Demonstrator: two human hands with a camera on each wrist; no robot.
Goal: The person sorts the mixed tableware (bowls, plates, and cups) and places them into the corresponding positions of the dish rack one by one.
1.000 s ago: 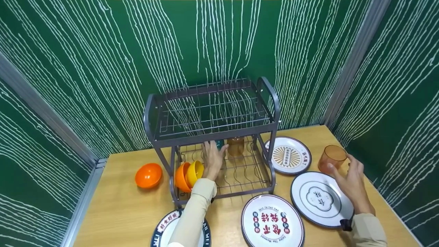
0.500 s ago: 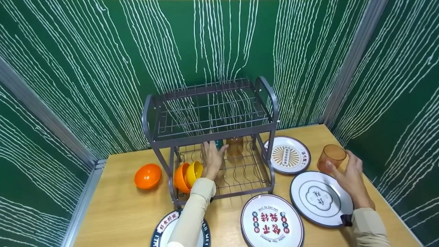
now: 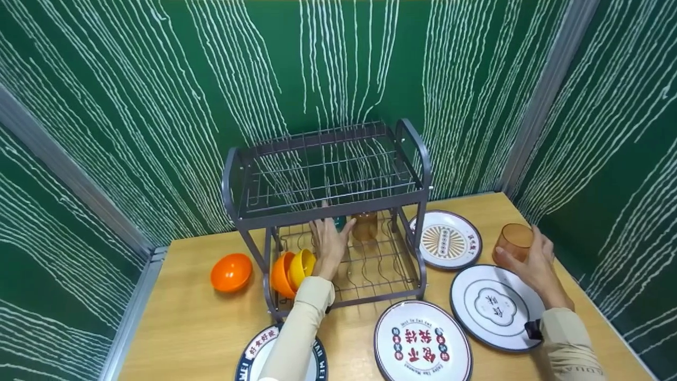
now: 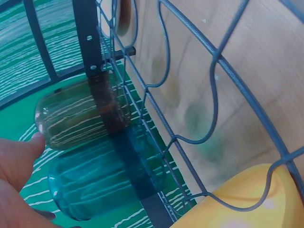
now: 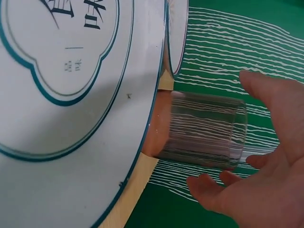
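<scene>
The left hand (image 3: pixel 330 246) is inside the lower tier of the rack (image 3: pixel 370 202), its fingers spread beside the teal cup (image 4: pixel 104 175); its thumb is close to the brown cup (image 4: pixel 71 114), and whether it touches is hard to tell. The right hand (image 3: pixel 537 264) lies relaxed and spread around the orange cup (image 3: pixel 512 244), which is on the bench (image 3: pixel 180 317) just behind the flower plate (image 3: pixel 494 309). Neither hand looks to have a grip.

The work appears partway along. Four pieces are on the lower tier: the teal and brown cups at the back, and the yellow bowl (image 3: pixel 301 266) tilted against an orange bowl (image 3: pixel 282 278) at the left end. Outside the rack are the orange cup, a lone bowl (image 3: pixel 231 272) to the left, and four plates: the flower plate, the sunburst plate (image 3: pixel 445 241), the red-print plate (image 3: pixel 422 341) and the blue-rimmed plate (image 3: pixel 255 352), partly hidden by the left sleeve (image 3: pixel 299 330). By that measure, more pieces seem left than done.
</scene>
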